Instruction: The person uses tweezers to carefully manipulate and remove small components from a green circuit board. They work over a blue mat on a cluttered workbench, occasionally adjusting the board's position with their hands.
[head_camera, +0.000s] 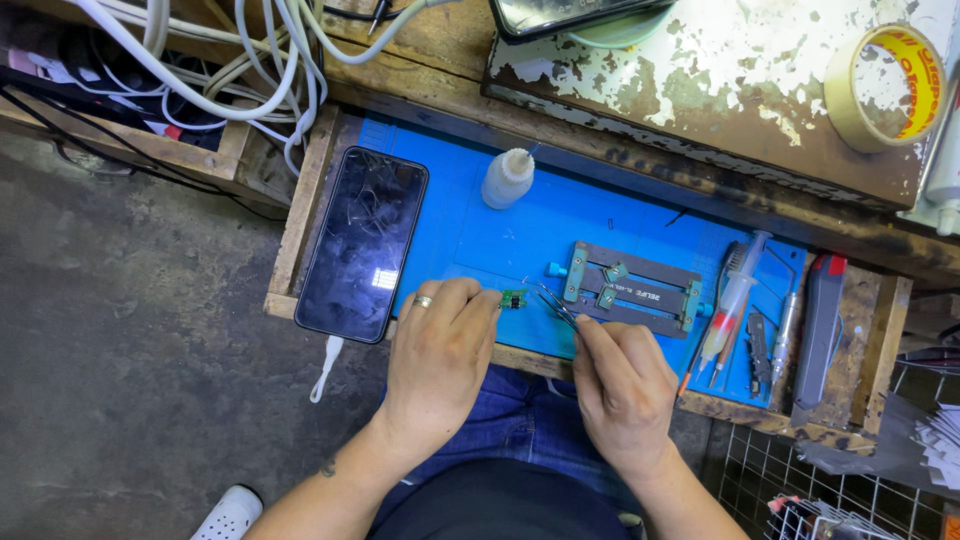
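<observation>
Left hand: the left hand (437, 345) rests on the near edge of the blue mat (500, 235), fingers curled in, a ring on one finger; thumb and fingertips pinch a small green circuit board (513, 298) at its right end.
Right hand: the right hand (622, 385) is closed around metal tweezers (552, 300), held like a pen; the tips point up and to the left, toward the green board.
Circuit board: it sits just past the left hand's fingertips, between the two hands, low over the mat; whether the tweezer tips touch it I cannot tell.
Left of the left hand: a dark smartphone (362, 243) with a scratched screen lies face up at the mat's edge, just beside the hand; a white cable (326, 368) hangs below it.
Beyond the left hand: a small white squeeze bottle (507, 178) stands upright on the mat.
Beyond the right hand: a metal board-holding fixture (632, 287) lies flat on the mat, near the tweezer tips.
Right of the right hand: a syringe (734, 292), a brush (734, 258) and slim hand tools lie side by side; further right a grey and red tool (820, 335).
Far right, well apart: a roll of tape (888, 87) on a peeling painted board (720, 70).
</observation>
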